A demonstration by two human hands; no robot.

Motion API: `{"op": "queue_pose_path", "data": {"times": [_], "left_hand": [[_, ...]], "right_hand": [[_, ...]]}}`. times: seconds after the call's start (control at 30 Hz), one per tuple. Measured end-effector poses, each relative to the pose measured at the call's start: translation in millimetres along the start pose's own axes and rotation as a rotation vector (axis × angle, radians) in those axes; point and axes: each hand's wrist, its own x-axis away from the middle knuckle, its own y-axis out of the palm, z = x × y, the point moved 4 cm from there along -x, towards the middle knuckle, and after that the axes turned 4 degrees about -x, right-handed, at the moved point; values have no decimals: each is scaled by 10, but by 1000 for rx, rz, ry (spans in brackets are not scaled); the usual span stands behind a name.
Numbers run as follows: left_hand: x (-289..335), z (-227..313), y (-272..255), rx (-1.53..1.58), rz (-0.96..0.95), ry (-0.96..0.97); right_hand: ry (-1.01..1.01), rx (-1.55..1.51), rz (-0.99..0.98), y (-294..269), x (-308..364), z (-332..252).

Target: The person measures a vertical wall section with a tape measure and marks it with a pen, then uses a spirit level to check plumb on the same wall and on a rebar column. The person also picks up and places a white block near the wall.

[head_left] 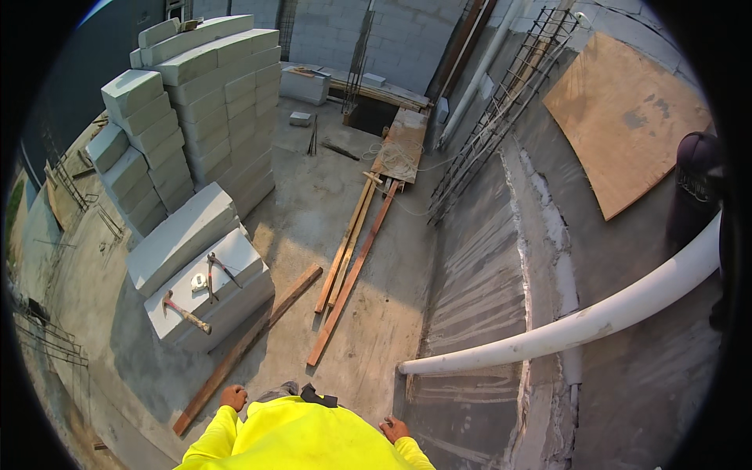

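Note:
My left hand point(233, 397) hangs at my side with loosely bent fingers and nothing visible in it. It is nearest the end of a long wooden beam point(251, 348) on the concrete floor. My right hand point(394, 428), fingers bent and a little apart, hangs empty beside a low grey wall edge. Ahead to the left, a claw hammer point(186, 312), a white tape measure point(199, 282) and red-handled pincers point(213, 276) lie on a pale block point(176, 301). Neither hand touches them.
Tall stacks of pale blocks point(219, 102) stand at the back left. Long timbers point(352, 270) lie ahead, near a board with tangled string point(401, 153). A white pipe point(580, 329) crosses the right side. A rebar cage point(501, 110) and plywood sheet point(627, 117) are beyond.

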Motion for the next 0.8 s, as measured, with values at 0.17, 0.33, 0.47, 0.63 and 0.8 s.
{"op": "queue_pose_path", "data": {"times": [0.17,0.33,0.47,0.63,0.8], "left_hand": [[-32,26,-30,-5,-12,24],[-20,74,-118,27,-12,-62],[-41,131,-173,41,-13,-74],[-136,129,-192,21,-5,-57],[-280,123,-189,-25,-64,-58]], "right_hand": [[-74,80,2,-78,-39,-158],[52,-7,-69,-127,-60,-238],[68,-47,-39,-161,-17,-343],[-8,29,-2,-217,89,-512],[14,33,4,-184,101,-497]]}}
